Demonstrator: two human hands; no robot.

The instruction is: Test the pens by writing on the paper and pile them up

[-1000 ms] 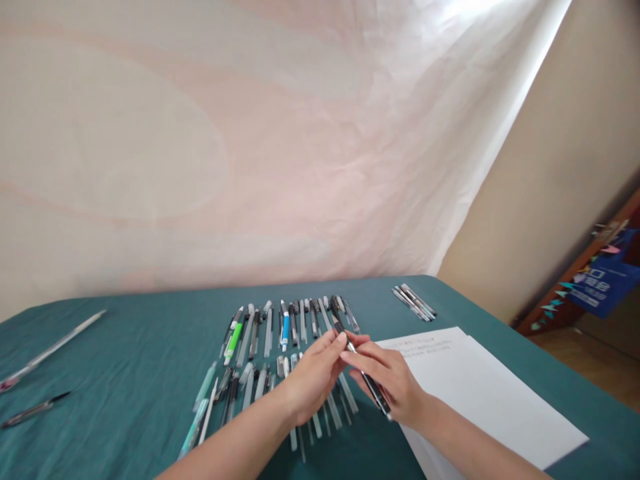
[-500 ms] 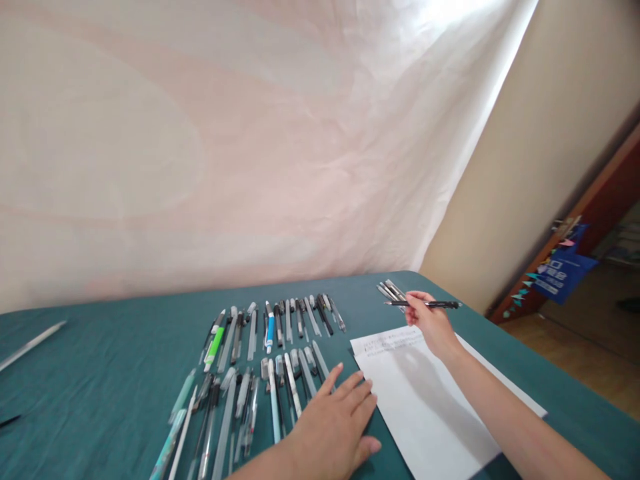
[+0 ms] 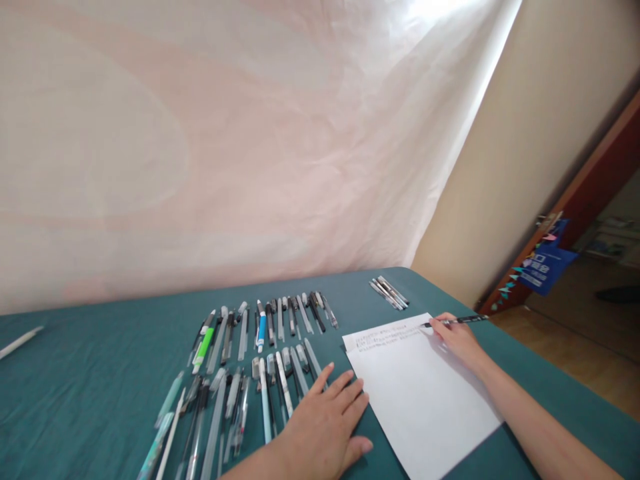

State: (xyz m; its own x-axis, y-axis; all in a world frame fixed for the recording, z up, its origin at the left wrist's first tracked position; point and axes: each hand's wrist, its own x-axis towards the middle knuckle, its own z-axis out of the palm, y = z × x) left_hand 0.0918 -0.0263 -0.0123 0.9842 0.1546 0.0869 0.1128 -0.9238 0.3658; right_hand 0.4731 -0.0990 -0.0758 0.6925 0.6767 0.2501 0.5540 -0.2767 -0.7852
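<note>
My right hand point(image 3: 457, 339) grips a black pen point(image 3: 463, 320), its tip touching the top right part of a white sheet of paper point(image 3: 420, 400) that has lines of small writing along its top edge. My left hand point(image 3: 325, 427) lies flat with fingers spread on the teal tablecloth point(image 3: 90, 393), beside the sheet's left edge and over the ends of some pens. Several pens in two rows point(image 3: 250, 360) lie to the left of the paper, among them a green one point(image 3: 203, 347) and a blue one point(image 3: 261, 330).
A small bunch of pens point(image 3: 389, 293) lies at the table's far right corner. A white pen point(image 3: 19, 341) rests at the far left edge. A pale cloth hangs behind the table. A doorway with a blue sign point(image 3: 543, 267) is at the right.
My right hand carried the black pen away from my left, out past the far bunch, then down onto the paper's top. My left hand dropped flat onto the cloth.
</note>
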